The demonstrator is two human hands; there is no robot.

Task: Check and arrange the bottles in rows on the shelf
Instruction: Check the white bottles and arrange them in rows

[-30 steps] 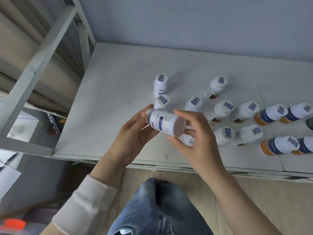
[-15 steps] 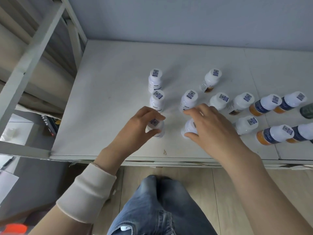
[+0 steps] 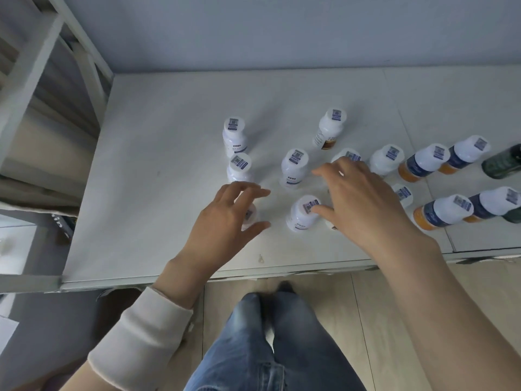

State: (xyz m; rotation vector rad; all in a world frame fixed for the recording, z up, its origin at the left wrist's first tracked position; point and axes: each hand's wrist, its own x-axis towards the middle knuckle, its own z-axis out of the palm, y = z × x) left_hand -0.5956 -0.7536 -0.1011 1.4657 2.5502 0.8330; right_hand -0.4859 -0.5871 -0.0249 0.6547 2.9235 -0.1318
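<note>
white bottles (image 3: 294, 165) upright in loose rows on the pale shelf (image 3: 158, 170), orange-and-blue bottles (image 3: 423, 165) at the right end, a dark green bottle (image 3: 504, 162) at the far right edge. left hand (image 3: 225, 221) spread and loose above the front-left bottle (image 3: 249, 215), gripping nothing, contact hard to tell. right hand (image 3: 363, 204) relaxed too, thumb tip against the cap of the next front bottle (image 3: 304, 214).

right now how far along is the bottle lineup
Done: three white bottles stand in a column at left, the nearest one under the open left hand. In hand: nothing is gripped; the right hand hovers over the second column, thumb against its front bottle. Left: that column has only two, a lone bottle stands at the back, and the orange bottles look loosely spaced.
</note>
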